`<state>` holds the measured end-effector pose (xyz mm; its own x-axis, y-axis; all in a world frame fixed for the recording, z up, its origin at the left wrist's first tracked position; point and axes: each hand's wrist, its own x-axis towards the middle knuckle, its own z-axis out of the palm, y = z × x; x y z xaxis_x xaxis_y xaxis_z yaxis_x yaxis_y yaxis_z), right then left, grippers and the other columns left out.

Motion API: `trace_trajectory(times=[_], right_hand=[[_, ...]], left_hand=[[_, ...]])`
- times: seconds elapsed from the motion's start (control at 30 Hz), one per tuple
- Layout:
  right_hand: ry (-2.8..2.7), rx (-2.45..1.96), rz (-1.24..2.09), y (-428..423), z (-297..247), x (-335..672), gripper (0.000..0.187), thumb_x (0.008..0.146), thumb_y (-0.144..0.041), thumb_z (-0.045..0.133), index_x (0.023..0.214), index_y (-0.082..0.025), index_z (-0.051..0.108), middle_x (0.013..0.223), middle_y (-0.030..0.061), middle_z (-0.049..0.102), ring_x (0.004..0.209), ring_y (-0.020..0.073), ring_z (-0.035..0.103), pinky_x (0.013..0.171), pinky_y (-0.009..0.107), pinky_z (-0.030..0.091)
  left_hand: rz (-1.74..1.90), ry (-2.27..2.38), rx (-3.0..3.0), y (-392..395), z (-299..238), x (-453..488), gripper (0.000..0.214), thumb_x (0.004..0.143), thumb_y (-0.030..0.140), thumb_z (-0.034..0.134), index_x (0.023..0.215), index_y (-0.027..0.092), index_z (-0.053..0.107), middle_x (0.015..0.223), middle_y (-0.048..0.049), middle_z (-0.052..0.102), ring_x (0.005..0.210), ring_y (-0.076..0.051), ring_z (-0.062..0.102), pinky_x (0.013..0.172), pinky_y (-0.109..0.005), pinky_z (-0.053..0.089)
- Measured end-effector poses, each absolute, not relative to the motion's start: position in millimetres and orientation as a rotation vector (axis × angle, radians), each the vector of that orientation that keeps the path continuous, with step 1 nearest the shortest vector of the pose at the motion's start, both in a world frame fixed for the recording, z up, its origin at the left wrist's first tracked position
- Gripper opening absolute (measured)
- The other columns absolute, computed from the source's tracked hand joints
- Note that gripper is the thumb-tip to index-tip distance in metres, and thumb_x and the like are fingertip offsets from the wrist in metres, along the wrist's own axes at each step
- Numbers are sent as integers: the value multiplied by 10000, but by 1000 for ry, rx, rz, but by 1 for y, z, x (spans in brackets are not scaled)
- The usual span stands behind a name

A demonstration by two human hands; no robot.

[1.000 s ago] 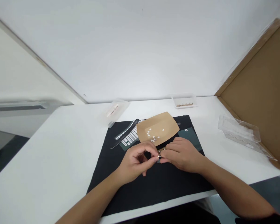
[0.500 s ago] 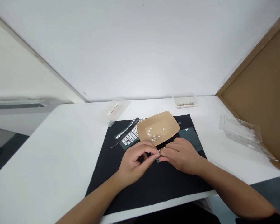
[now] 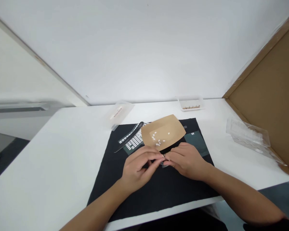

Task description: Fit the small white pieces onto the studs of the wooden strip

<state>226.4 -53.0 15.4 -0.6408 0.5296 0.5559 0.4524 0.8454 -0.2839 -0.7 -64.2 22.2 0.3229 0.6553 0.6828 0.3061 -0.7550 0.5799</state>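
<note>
Over the black mat (image 3: 144,202), my two hands meet fingertip to fingertip. My left hand (image 3: 138,166) pinches a small shiny metal piece (image 3: 165,157) between thumb and forefinger. From the other side, my right hand (image 3: 189,160) has its fingers closed on the same piece, hiding most of it, so its kind is unclear. Just beyond the fingertips lies a tan paper tray (image 3: 177,126) with several small white ovals (image 3: 158,143) in it. Below the fingertips, a small clear or grey item (image 3: 163,165) is partly covered.
Dark tweezers (image 3: 128,137) lie across sheets of white ovals (image 3: 135,141) left of the tray. A dark green sheet (image 3: 197,143) is at right. Farther off are a translucent pouch (image 3: 119,114), a clear box (image 3: 191,107), clear plastic cases (image 3: 249,133) and a cardboard panel (image 3: 272,96).
My left fingers have closed in slightly, narrowing the gap between thumb and forefinger. Both hands stay in nearly the same place, and the objects around them have not moved.
</note>
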Motion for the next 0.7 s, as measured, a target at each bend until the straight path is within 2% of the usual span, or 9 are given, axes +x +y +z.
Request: trace_trajectory(times=[0.13, 0.23, 0.5, 0.7], right_hand=[[-2358, -706, 262, -55, 13, 227, 376, 1163, -385, 458, 910, -181, 646, 799, 10, 722, 686, 134, 593, 680, 299, 346], [-2335, -738, 487, -57, 14, 227, 379, 1170, -395, 404, 966, -186, 646, 825, 23, 729, 724, 147, 616, 713, 290, 396], [-1934, -778, 1506, -63, 30, 224, 509, 1169, -496, 332, 780, -212, 496, 624, -59, 507, 577, 106, 474, 632, 248, 414], [-1757, -733, 1827, -63, 30, 223, 543, 1136, -629, 356, 803, -217, 475, 601, -77, 460, 526, 95, 408, 551, 240, 365]], left_hand=[[1396, 838, 2222, -64, 23, 0, 123, 940, 67, 736, 1000, 172, 759, 905, -65, 760, 727, -125, 704, 548, -184, 559], [1409, 807, 2183, -64, 23, 2, 112, 938, 73, 732, 984, 173, 754, 885, -61, 747, 709, -120, 688, 519, -171, 545], [1454, 776, 2166, -65, 24, 3, 210, 910, 42, 752, 1068, 181, 757, 946, -59, 737, 667, -94, 652, 501, -163, 538], [1420, 760, 2151, -64, 23, 0, 172, 941, 65, 733, 1054, 189, 769, 923, -61, 744, 728, -119, 699, 526, -166, 554]])
